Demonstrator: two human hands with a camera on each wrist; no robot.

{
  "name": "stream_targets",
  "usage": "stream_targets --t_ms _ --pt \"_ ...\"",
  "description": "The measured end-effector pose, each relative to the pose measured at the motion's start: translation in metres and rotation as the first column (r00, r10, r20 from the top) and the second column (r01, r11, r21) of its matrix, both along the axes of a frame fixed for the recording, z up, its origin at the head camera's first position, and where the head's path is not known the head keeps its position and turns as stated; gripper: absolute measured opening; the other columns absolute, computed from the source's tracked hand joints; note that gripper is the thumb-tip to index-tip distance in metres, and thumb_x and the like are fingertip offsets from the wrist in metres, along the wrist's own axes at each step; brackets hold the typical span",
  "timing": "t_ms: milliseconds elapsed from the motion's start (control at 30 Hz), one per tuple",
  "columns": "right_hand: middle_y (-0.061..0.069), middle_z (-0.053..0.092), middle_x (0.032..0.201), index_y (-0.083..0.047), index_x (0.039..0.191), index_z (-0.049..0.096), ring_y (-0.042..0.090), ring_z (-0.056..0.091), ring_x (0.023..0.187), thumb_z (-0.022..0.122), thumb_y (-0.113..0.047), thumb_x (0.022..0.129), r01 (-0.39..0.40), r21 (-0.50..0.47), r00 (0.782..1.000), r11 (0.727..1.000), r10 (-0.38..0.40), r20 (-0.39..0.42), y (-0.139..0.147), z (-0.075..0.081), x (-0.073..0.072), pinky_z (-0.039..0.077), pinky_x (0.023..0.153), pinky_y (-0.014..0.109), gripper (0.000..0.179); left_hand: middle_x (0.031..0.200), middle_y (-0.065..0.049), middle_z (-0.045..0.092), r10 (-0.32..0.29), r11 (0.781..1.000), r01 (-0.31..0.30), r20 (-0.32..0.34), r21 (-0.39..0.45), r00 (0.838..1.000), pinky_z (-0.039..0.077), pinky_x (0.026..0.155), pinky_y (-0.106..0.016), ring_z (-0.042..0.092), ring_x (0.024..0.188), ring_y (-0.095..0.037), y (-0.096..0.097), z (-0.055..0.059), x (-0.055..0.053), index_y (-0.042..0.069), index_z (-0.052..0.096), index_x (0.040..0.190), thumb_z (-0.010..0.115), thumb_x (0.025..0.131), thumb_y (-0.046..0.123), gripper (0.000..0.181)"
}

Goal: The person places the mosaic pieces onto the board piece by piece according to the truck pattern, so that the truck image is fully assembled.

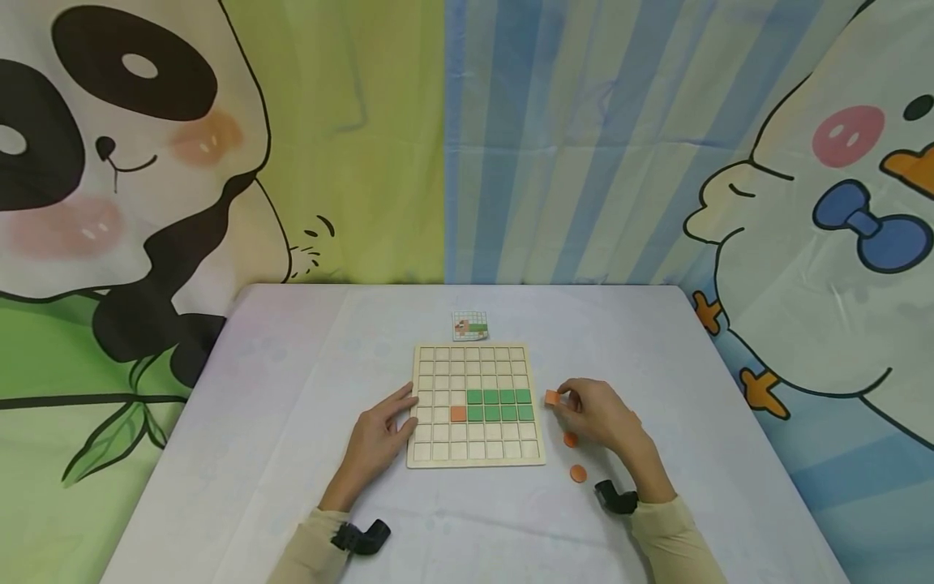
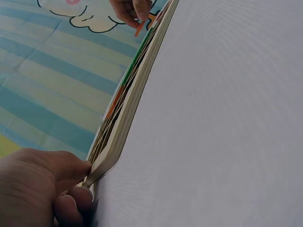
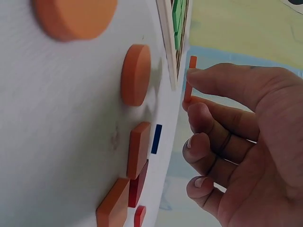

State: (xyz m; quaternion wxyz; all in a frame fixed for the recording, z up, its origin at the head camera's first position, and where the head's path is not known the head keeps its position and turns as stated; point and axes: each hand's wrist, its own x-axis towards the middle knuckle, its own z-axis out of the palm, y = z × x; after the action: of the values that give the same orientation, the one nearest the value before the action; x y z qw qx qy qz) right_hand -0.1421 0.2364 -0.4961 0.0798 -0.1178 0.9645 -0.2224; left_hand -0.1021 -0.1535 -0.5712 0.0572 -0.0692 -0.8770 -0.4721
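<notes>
A wooden grid board (image 1: 438, 452) lies flat on the table, with two rows of green square tiles (image 1: 490, 412) and an orange square tile (image 1: 458, 414) beside the lower row. At its left edge, my left hand (image 1: 374, 444) holds the board; the thumb (image 2: 71, 165) touches the rim near a corner in the left wrist view. My right hand (image 1: 601, 414) pinches another orange square tile (image 1: 552, 397) between thumb and forefinger, just off the board's right edge. Seen from the right wrist, that tile (image 3: 193, 62) stands edge-on, and the other fingers curl loosely.
Two orange round pieces (image 1: 578, 473) lie right of the board, near the right forearm. More orange pieces (image 3: 138, 149), red pieces (image 3: 138, 187) and a dark blue piece (image 3: 156, 139) show in the right wrist view. A small picture card (image 1: 470, 326) lies behind the board.
</notes>
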Motion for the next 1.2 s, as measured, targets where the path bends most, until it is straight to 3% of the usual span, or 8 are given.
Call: stream_targets --t_ms 200,367,733,1200 --pt "-0.004 0.060 0.077 -0.006 0.116 0.075 0.010 0.050 0.065 0.077 -0.022 0.097 -0.026 -0.011 0.999 1.000 0.026 -0.025 -0.009 0.004 -0.001 0.042 0.060 0.024 0.025 0.156 -0.001 0.061 -0.002 1.000 0.002 0.002 -0.002 1.000 0.036 0.050 -0.021 0.035 0.050 -0.001 0.000 0.000 0.000 0.011 0.074 0.134 0.078 0.095 0.011 0.039" --pt "-0.004 0.059 0.075 -0.007 0.116 0.075 0.009 0.048 0.061 0.076 -0.028 0.098 -0.054 -0.032 0.998 0.998 0.053 -0.026 -0.019 0.006 -0.001 0.040 0.055 0.024 0.028 0.156 -0.001 0.061 -0.002 1.000 0.002 -0.002 -0.005 1.000 0.036 0.050 -0.021 0.035 0.050 -0.001 0.000 0.000 0.000 0.011 0.074 0.133 0.078 0.095 0.011 0.039" --pt "-0.008 0.060 0.076 -0.010 0.117 0.076 0.009 0.050 0.064 0.078 -0.026 0.097 -0.112 -0.021 0.993 0.993 0.112 -0.024 -0.047 0.009 0.000 0.041 0.058 0.023 0.025 0.155 -0.001 0.062 -0.004 1.000 0.004 -0.008 -0.011 1.000 0.035 0.050 -0.021 0.035 0.049 -0.001 -0.001 0.000 0.000 0.012 0.075 0.133 0.078 0.094 0.011 0.038" --pt "-0.010 0.057 0.074 -0.013 0.110 0.078 0.004 0.047 0.065 0.079 -0.026 0.097 -0.270 -0.006 0.954 0.963 0.267 -0.135 -0.074 0.008 -0.004 0.041 0.060 0.020 0.019 0.154 -0.001 0.063 -0.001 1.000 0.001 -0.020 -0.004 1.000 0.035 0.049 -0.021 0.035 0.049 0.000 0.000 -0.001 0.000 0.011 0.076 0.131 0.079 0.094 0.010 0.037"
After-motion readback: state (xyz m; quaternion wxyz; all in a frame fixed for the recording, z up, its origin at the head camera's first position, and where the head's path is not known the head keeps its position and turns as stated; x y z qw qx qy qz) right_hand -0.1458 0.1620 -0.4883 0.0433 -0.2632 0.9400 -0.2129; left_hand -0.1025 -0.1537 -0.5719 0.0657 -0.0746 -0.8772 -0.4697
